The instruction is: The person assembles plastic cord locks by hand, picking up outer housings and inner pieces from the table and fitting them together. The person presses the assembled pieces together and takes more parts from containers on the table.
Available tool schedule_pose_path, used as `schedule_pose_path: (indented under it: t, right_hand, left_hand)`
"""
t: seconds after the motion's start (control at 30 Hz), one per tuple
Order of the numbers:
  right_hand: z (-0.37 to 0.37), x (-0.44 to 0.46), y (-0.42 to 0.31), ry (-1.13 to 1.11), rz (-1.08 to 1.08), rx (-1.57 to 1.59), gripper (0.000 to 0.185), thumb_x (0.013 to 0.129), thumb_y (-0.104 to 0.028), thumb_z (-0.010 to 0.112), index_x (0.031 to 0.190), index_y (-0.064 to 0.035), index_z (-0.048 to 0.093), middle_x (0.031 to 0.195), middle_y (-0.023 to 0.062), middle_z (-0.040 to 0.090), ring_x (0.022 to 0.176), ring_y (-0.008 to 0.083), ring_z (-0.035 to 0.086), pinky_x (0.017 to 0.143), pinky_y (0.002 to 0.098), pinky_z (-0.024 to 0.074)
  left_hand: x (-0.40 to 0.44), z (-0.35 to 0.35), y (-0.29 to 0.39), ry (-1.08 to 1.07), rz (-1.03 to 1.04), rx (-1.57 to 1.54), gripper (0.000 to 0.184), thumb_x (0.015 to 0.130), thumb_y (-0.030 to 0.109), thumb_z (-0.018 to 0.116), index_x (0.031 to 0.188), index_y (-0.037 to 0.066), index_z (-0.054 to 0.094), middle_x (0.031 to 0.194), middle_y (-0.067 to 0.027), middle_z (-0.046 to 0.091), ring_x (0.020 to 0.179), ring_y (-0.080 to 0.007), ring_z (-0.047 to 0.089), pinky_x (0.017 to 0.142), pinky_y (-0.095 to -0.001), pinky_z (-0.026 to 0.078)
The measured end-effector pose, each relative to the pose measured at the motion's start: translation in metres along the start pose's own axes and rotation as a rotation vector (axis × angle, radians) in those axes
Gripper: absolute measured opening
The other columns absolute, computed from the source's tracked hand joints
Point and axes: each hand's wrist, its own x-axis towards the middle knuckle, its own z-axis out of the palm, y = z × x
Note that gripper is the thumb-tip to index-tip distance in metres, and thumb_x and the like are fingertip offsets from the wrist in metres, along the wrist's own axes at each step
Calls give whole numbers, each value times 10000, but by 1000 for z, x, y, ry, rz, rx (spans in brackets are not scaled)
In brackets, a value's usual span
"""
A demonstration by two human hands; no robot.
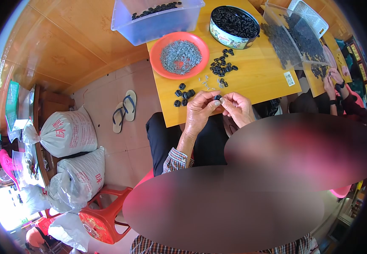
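Both my hands meet at the near edge of the yellow table (pixel 255 84). My left hand (pixel 201 111) pinches a small black part (pixel 217 97) between thumb and fingers. From the other side my right hand (pixel 237 109) closes its fingertips on the same part. Left of my hands lies a group of black pieces (pixel 185 95). Beyond them are loose black pieces (pixel 221 67) and a few small pale screws (pixel 207 82). An orange-red plate (pixel 153 57) holds many small grey metal screws.
A clear plastic bin (pixel 139 36) and a round tin (pixel 230 41) of black parts stand at the back. Right are a transparent bin (pixel 291 38), a white basket (pixel 319 25) and another person's hands (pixel 332 80). White sacks (pixel 71 131), slippers (pixel 124 111) and a red stool (pixel 103 220) are left.
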Motion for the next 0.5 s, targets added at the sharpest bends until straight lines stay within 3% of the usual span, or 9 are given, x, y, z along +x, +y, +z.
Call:
schedule_pose_path:
  t: [0.2,0.27,0.5]
  right_hand:
    - [-3,0,0,-7,-54,-47,140,897,-129,611,885,9,593,739,30,607,618,75,552,544,218,455]
    - [-3,0,2,4,-92,-91,136,887,-122,619,875,9,586,732,39,605,617,82,554,540,231,457]
    - [-1,0,7,68,-315,-350,128,853,-68,612,805,6,519,715,109,569,566,156,544,523,292,443]
  left_hand:
    - [2,-1,2,-35,31,170,285,862,-69,589,1138,-2,616,970,-40,587,857,-124,629,779,-257,556]
    - [0,-1,4,-47,-86,-25,284,869,-58,586,1146,-5,606,949,-60,616,834,-131,637,749,-275,571]
    - [-3,-3,3,-35,-160,-64,248,880,-60,564,1120,-16,609,900,-85,653,782,-142,645,709,-288,581]
